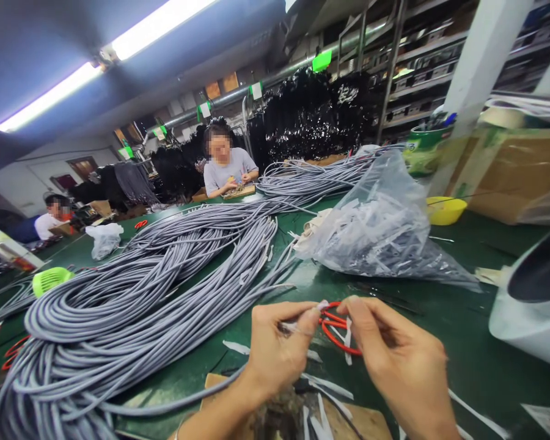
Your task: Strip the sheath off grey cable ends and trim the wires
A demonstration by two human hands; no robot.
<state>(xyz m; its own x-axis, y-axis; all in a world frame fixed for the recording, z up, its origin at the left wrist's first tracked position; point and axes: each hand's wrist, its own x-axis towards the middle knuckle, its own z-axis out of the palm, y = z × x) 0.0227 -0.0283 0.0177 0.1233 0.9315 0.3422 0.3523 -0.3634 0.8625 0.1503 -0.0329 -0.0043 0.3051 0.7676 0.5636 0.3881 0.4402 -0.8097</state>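
My left hand (279, 342) is closed, thumb and forefinger pinching a small white piece (322, 305) whose kind I cannot make out. A grey cable (174, 408) runs from the big coil toward my left wrist, which hides its course. My right hand (394, 354) is just to the right, thumb and forefinger pressed together; what they hold, if anything, is hidden. Between both hands show the red handles of scissors (333, 338), with a white strip across them. Below my hands a wooden board (371, 423) carries white strips and a dark object, partly covered.
Large loops of grey cable (132, 305) cover the green table (467, 318) at left. A clear bag of white pieces (376, 232) stands ahead. Around lie a yellow bowl (447, 211), a cardboard box (513, 171) and a green basket (51, 280). Two people sit farther back.
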